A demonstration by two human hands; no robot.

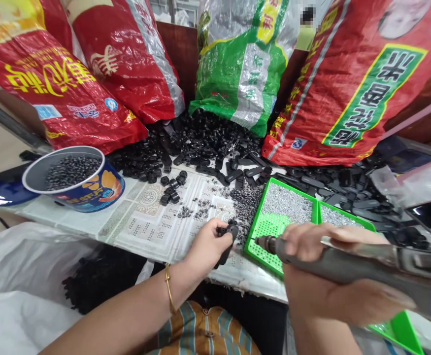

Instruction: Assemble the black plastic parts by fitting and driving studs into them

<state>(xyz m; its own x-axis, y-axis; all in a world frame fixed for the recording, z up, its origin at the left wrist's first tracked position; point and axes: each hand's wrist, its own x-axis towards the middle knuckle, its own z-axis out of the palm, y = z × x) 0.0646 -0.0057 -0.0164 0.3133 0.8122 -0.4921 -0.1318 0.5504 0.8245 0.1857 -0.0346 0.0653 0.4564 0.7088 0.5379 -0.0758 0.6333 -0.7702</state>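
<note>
Pinching a black part (225, 249) in left hand (207, 246), right hand (307, 242) has the driver (343, 266) gripped, pointing left toward that part.

Looks like shiny, crinkly plastic on the green bag (237, 84) and red bags (126, 69). Looks like hard plastic on the black piece (223, 255) and green tray (274, 223). Looks like shiny metal on the bracelet (167, 282), duller on the grey tool (363, 265).

Seen from a person's head, looking forward and down, near and above the green tray (272, 224), facing the bags (233, 61) beyond it
</note>
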